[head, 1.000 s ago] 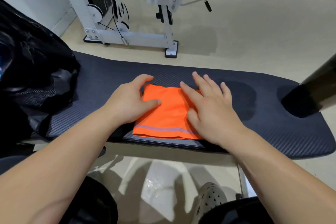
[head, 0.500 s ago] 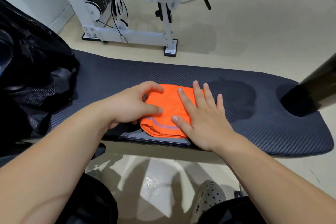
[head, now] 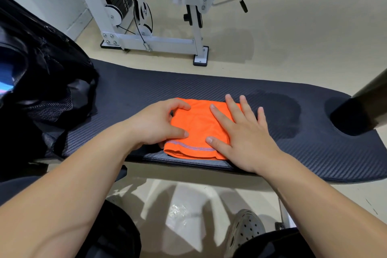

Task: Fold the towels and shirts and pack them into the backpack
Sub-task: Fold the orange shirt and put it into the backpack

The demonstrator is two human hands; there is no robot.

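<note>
Since a second ago the orange cloth (head: 194, 125) has drawn into a tighter bundle, and the left hand (head: 155, 125) has gone from lying on it to curling round its left edge. At the centre of the frame, that hand now grips the bundle, thumb on top and a fingertip showing beneath the near left corner. The right hand (head: 245, 138) lies flat on the right half, fingers spread and straight, pressing down. The bundle sits by the near rim of the dark padded tabletop (head: 303, 153), hemmed edge toward the person. It looks roughly square, so I can't call a long axis, nor say whether it is a towel or a shirt. What matters next, to my eye, is direction: the black backpack (head: 41, 81) stands at the left edge of the frame, well apart from the cloth, so the gripping left hand is the nearer one and the carry runs leftward along the pad. Its opening I cannot make out clearly. A weight machine (head: 146, 37) stands beyond, upper centre.
</note>
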